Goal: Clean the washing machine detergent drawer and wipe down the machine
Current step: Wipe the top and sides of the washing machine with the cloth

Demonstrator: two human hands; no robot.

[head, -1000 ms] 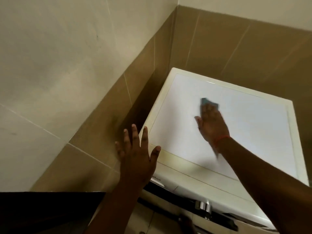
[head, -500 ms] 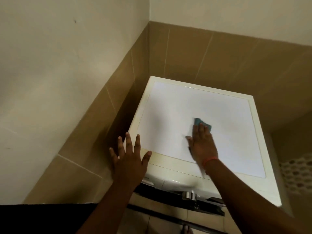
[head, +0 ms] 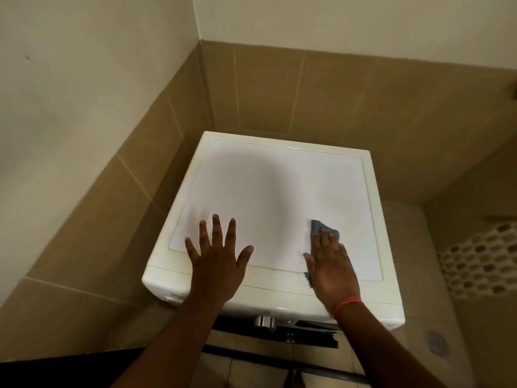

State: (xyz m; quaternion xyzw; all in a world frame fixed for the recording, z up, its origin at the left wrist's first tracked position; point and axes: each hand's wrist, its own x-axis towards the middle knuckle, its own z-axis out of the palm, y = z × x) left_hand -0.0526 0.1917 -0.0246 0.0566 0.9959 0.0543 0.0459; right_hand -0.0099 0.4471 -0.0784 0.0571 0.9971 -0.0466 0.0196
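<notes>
A white washing machine (head: 268, 180) stands in a tiled corner, seen from above. My left hand (head: 216, 261) lies flat on the top's front left part, fingers spread, holding nothing. My right hand (head: 331, 264) presses flat on a blue-grey cloth (head: 321, 228) at the top's front right; the cloth shows past the fingertips and at the thumb side. An orange band circles that wrist. Below the front edge I see the dark control panel with a chrome knob (head: 264, 322). The detergent drawer is hidden from here.
Brown tiled walls (head: 156, 175) close in on the left and behind the machine. A perforated white basket or screen (head: 481, 264) stands to the right. A floor drain (head: 436, 343) sits low on the right.
My right hand slid the cloth from the middle back of the top toward the front right. My left hand moved from the left front corner onto the top. The view shifted to centre the machine.
</notes>
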